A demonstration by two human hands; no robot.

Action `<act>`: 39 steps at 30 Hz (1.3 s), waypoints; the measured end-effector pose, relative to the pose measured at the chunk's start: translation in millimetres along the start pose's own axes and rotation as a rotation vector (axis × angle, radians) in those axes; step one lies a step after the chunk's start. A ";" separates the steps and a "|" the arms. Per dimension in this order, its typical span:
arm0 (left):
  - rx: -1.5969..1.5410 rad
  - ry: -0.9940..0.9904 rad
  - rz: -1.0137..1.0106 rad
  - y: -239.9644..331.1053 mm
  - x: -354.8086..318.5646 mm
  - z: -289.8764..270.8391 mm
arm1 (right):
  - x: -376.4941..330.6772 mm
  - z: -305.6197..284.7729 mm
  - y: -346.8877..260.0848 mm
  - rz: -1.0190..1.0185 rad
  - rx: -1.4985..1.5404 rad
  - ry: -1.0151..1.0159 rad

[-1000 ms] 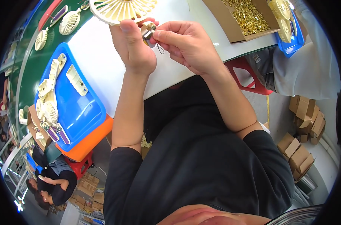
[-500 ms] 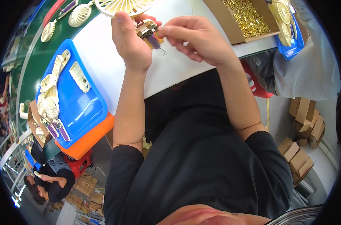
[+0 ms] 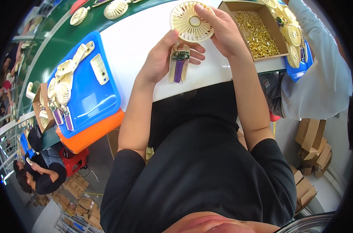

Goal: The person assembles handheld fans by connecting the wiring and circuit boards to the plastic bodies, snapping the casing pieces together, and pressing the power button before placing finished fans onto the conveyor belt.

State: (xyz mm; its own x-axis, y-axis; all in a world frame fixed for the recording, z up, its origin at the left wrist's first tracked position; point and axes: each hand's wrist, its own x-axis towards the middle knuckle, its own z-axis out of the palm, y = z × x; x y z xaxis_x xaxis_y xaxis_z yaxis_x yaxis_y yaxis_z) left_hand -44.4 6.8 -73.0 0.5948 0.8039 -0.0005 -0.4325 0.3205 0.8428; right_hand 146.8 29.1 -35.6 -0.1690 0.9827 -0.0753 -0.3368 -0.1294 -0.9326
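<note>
A cream handheld fan (image 3: 185, 33) is held between my two hands above the white table. Its round slotted head faces up. The handle below is uncovered and shows a green circuit board (image 3: 180, 54) and a purple battery (image 3: 178, 71). My left hand (image 3: 163, 54) grips the fan around the neck and upper handle, thumb beside the head and fingers coming out behind. My right hand (image 3: 225, 31) clasps the right rim of the fan head, its thumb on the front grille.
At the left, a blue tray (image 3: 91, 93) on an orange bin (image 3: 77, 142) carries cream shells, fan parts and purple batteries. A cardboard box (image 3: 238, 7) of small gold metal pieces stands at the right. Beyond it, a co-worker's pale sleeve (image 3: 320, 70) is near another blue tray (image 3: 294, 73) with fans.
My right hand has left the wires by the circuit board and moved up onto the fan head. The fan has turned upright, with its board and battery side facing me.
</note>
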 end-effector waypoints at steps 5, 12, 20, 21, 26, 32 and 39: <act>0.112 -0.002 -0.025 9.5 -21.4 7.9 | 2.1 -1.4 7.0 -0.147 -0.119 -0.010; 0.306 0.162 -0.037 16.3 -48.4 23.6 | -16.1 -4.1 -15.8 -0.158 0.145 -0.050; 0.213 0.204 -0.160 9.0 -52.9 32.8 | -26.5 2.9 -3.3 -0.361 -0.247 0.086; 0.228 0.193 -0.152 8.4 -53.7 37.3 | -26.9 3.0 -3.8 -0.405 -0.223 0.074; 0.234 0.182 -0.176 2.7 -55.9 55.2 | -16.1 10.6 2.7 -0.699 -0.061 -0.098; 0.241 0.211 -0.178 9.3 -66.3 67.8 | -25.6 1.5 -2.0 -0.570 -0.242 0.046; 0.272 0.251 -0.106 3.2 -73.5 70.0 | -41.1 4.3 -6.3 -0.488 -0.268 0.070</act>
State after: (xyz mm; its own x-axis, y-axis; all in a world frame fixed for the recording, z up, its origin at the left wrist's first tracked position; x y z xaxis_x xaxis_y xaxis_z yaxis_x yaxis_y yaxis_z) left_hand -42.0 -86.3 -32.6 0.4271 0.8821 -0.1988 -0.1618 0.2909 0.9430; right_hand 151.9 -11.0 -25.1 0.0125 0.9278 0.3727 -0.1122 0.3717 -0.9215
